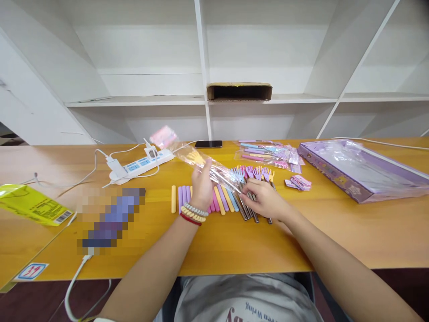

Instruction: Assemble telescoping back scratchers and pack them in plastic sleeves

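Observation:
A clear plastic bag (182,152) with a yellow hand-shaped back scratcher (195,156) in it lies slanted across both hands. A pink card (163,137) shows at its upper left end. My left hand (202,185) is closed around the bag, thumb on top. With its fingers pinched, my right hand (263,197) grips the lower right end of the bagged scratcher. Below them several coloured handles (220,200) lie in a row on the table. Beside these, partly hidden by my right hand, are metal-rod back scratchers (258,172) with blue, purple and yellow heads.
Bagged back scratchers (264,154) lie at the back, near small pink cards (299,182). A purple box lid (355,197) is at the right. On the left are a power strip (140,166), a yellow packet (36,205), cables and a blurred-out object (110,219). A phone (208,144) lies behind.

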### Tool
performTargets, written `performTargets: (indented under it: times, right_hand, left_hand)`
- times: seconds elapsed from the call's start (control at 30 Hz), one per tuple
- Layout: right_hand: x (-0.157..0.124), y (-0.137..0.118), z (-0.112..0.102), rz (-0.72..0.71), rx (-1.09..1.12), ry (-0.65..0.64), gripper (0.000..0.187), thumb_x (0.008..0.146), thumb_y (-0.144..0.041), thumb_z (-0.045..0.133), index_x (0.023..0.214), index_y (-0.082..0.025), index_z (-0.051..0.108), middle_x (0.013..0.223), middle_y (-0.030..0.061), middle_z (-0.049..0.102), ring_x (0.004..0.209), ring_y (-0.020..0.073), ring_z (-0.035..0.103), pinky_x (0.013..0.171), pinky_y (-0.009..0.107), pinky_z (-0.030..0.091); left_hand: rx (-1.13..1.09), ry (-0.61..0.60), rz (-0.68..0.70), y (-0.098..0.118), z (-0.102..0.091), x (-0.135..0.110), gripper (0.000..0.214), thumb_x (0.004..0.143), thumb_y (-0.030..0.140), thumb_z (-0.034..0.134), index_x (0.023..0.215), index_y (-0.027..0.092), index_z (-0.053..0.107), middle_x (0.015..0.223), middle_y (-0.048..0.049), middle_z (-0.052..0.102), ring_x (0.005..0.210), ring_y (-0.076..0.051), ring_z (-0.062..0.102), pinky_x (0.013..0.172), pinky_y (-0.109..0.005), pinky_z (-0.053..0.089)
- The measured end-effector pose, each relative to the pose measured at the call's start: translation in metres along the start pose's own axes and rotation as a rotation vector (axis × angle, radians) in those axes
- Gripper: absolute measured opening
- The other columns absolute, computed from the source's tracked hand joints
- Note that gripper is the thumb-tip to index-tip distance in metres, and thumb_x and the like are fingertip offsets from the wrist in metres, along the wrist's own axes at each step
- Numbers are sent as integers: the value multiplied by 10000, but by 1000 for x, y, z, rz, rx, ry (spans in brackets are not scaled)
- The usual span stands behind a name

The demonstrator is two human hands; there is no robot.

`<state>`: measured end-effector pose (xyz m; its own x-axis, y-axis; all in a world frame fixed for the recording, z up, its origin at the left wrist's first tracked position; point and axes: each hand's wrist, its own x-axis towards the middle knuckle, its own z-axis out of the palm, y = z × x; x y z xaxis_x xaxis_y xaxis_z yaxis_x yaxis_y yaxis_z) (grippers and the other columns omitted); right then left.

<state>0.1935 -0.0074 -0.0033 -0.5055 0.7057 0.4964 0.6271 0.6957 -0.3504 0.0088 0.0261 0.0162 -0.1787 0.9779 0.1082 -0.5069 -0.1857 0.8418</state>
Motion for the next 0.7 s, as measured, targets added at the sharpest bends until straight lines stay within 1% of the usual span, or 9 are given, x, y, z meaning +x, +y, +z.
performTargets:
  times: [0.07, 0.2, 0.27, 0.37, 0.47, 0.53, 0.6, 0.67, 0.7]
  right_hand:
    - [0, -2, -4, -25, 54, -62, 133, 828, -253, 507, 731, -165, 531, 689, 11, 523, 638, 101, 457, 624, 224, 351]
    - [1, -3, -9, -34, 147, -78, 137, 775, -214, 537, 659, -164, 485, 613, -21, 478, 571, 75, 405, 570, 203, 315]
    - [0, -2, -12, -22, 158, -77, 144, 743, -198, 551, 629, -162, 472, 600, -26, 466, 561, 71, 387, 560, 204, 304]
    - [-3, 2, -21, 73, 265, -130, 153, 735, -198, 548, 605, -159, 476, 558, -35, 436, 523, 65, 351, 520, 207, 279]
    - [-8, 14, -36, 183, 526, -159, 213, 754, -253, 552, 578, -157, 482, 521, -37, 399, 492, 65, 331, 481, 214, 247]
    - [-12, 29, -50, 221, 704, -71, 246, 750, -287, 569, 562, -157, 479, 513, -36, 382, 486, 66, 321, 475, 221, 238]
    - [-18, 46, -65, 269, 826, 76, 259, 745, -296, 576, 552, -161, 468, 499, -39, 358, 471, 65, 302, 467, 226, 227]
    - [-26, 59, -79, 341, 839, 219, 268, 745, -286, 572, 538, -165, 453, 480, -41, 337, 454, 64, 288, 456, 228, 213]
    - [-31, 62, -85, 385, 791, 277, 272, 747, -282, 571, 534, -166, 450, 474, -41, 333, 450, 64, 287, 453, 228, 209]
  left_hand:
    - [-96, 84, 23, 9, -6, 8, 221, 731, 334, 635, 768, 142, 532, 664, -29, 634, 590, -140, 623, 604, -271, 519]
    - [-228, 148, -120, 18, -14, 20, 154, 771, 282, 573, 752, 135, 533, 708, -61, 643, 628, -159, 637, 605, -273, 518]
    - [-272, 173, -151, 20, -18, 26, 127, 793, 260, 536, 745, 145, 510, 705, -59, 637, 630, -166, 640, 604, -280, 516]
    - [-278, 294, -95, 26, -32, 38, 80, 805, 189, 489, 734, 158, 467, 696, -46, 624, 637, -160, 642, 630, -282, 518]
    - [-267, 469, 18, 40, -54, 52, 54, 823, 186, 459, 776, 162, 470, 749, -42, 622, 696, -136, 646, 681, -261, 520]
    - [-260, 557, 117, 49, -68, 59, 55, 838, 215, 448, 817, 172, 478, 792, -37, 618, 721, -115, 639, 714, -249, 519]
    - [-259, 608, 175, 55, -77, 63, 62, 841, 242, 449, 850, 187, 477, 818, -26, 614, 726, -100, 632, 736, -245, 517]
    - [-256, 612, 188, 55, -79, 63, 76, 829, 265, 465, 861, 197, 474, 827, -20, 617, 723, -99, 632, 736, -246, 517]
    - [-252, 599, 185, 53, -76, 62, 84, 820, 272, 474, 856, 197, 473, 824, -20, 621, 720, -103, 635, 726, -246, 519]
